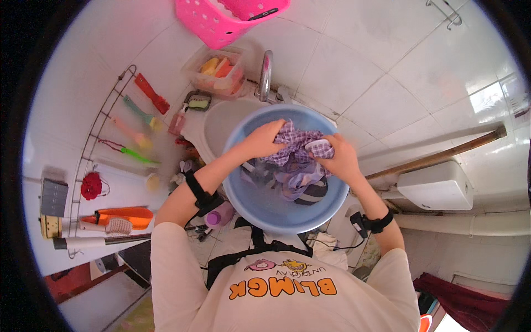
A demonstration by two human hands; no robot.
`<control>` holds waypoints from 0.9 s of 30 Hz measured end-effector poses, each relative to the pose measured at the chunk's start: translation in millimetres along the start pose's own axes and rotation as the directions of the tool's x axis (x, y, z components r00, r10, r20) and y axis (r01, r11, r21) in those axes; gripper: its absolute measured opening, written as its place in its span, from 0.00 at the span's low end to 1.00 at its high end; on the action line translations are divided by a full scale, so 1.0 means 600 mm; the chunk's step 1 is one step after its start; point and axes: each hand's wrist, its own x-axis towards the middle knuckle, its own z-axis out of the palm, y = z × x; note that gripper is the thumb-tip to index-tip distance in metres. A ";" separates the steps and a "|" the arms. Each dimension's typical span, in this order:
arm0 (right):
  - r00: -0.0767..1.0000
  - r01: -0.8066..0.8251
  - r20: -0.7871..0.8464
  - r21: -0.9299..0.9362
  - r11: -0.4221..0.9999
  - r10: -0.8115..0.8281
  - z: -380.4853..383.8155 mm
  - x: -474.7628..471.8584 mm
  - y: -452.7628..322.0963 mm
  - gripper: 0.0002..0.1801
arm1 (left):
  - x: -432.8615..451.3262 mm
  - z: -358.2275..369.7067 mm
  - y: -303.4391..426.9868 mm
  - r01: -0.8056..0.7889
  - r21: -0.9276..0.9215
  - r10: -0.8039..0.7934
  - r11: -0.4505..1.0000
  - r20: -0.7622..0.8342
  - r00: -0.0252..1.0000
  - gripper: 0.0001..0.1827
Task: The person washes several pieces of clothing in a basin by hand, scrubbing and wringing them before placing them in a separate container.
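Note:
A round blue plastic basin (265,207) stands in front of me, its far left part over a white washbasin (215,120). Both hands are inside the blue rim, gripping one purple plaid garment (298,139). My left hand (265,141) pinches its left side. On the right, my right hand (342,159) holds a bunched part with a pale edge. Below the plaid cloth lie a sheer lilac fabric (295,182) and a dark grey striped cloth (313,193). Cloudy water seems to surround them; its depth is hard to tell.
Behind the basin rises a chrome faucet (266,76). A clear plastic box (220,72), a soap dish (198,101) and a pink pump bottle (177,122) line the washbasin's left side. Brushes hang from a wire rack (93,135). A wooden pole (435,153) leans at right near a white cistern (435,184).

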 end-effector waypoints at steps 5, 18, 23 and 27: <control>0.957 0.049 0.287 -0.300 0.953 0.041 0.098 -0.045 0.049 0.35 | -0.036 0.085 -0.032 -0.011 0.491 -0.135 0.871 0.260 0.956 0.42; 0.719 0.154 0.667 -0.430 0.890 0.198 0.239 -0.012 0.109 0.65 | -0.007 0.280 -0.127 0.022 0.807 -0.197 0.590 0.117 0.973 0.35; 0.591 0.305 0.778 -0.458 0.835 0.211 0.262 0.020 0.128 0.50 | 0.074 0.250 -0.126 0.042 0.635 -0.297 0.772 0.302 0.906 0.11; 0.701 0.306 0.704 -0.447 0.841 0.119 0.290 0.020 0.140 0.43 | 0.052 0.279 -0.174 -0.163 0.707 0.009 0.688 0.216 0.976 0.10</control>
